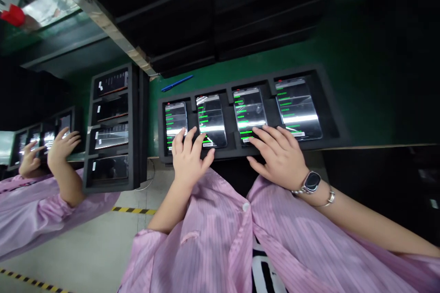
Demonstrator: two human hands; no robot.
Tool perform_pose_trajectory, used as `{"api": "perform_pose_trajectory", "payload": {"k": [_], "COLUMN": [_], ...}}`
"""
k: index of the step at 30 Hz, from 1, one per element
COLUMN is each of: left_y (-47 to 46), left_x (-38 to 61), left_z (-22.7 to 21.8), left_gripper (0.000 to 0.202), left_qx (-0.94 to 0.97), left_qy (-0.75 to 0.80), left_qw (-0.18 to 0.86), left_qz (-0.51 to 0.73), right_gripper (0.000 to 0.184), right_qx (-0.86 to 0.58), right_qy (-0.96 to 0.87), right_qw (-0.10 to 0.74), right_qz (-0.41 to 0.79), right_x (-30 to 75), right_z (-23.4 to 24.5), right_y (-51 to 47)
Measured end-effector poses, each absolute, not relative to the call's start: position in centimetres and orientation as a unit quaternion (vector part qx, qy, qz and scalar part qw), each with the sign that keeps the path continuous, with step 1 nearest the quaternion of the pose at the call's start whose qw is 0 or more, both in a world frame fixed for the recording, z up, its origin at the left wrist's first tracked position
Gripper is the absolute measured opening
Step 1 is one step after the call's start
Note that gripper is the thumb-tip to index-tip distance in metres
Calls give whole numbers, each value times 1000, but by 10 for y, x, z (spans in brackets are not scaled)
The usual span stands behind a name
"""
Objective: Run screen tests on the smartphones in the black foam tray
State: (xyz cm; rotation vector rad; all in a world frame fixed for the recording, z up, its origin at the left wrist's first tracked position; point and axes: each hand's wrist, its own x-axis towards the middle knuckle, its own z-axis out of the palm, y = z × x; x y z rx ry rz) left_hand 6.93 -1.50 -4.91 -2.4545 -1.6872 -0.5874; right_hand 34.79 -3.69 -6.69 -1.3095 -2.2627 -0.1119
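Note:
A black foam tray (330, 114) lies on the green bench and holds several lit phones side by side. My left hand (190, 158) rests open at the tray's near edge, its fingers spread over the lower ends of the two left phones (176, 121) (211, 116). My right hand (280, 153), with a watch on its wrist, lies open with its fingertips on the lower part of the third phone (248, 110). The fourth phone (298, 107) on the right is untouched. All the screens show lines of green text.
A stack of black trays (135, 128) with dark phones stands left of my tray. Further left a co-worker's hands (62, 146) in pink sleeves touch phones in another tray. A blue pen (177, 83) lies behind my tray, below black shelves (213, 18).

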Motion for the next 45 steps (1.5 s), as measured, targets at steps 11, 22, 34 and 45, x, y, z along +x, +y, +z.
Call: {"api": "perform_pose_trajectory", "payload": {"k": [11, 22, 34, 45], "left_y": [-13, -12, -30, -34], "left_x": [69, 64, -18, -15], "left_z": [-49, -43, -57, -43], "left_gripper": [43, 43, 65, 56], "left_qx": [-806, -815, -694, -670], "left_qy": [-561, -540, -677, -711], "left_qw": [46, 22, -65, -147], "left_qz": [-181, -211, -237, -154], "right_gripper": [54, 57, 67, 90], "right_qx": [-510, -513, -586, -635], "right_qy": [-819, -832, -779, -724], "right_qw": [260, 210, 223, 269], "right_qz": [29, 17, -1, -5], "right_x": [340, 333, 377, 421], "right_z": [-56, -59, -54, -63], "right_y": [-37, -30, -46, -34]}}
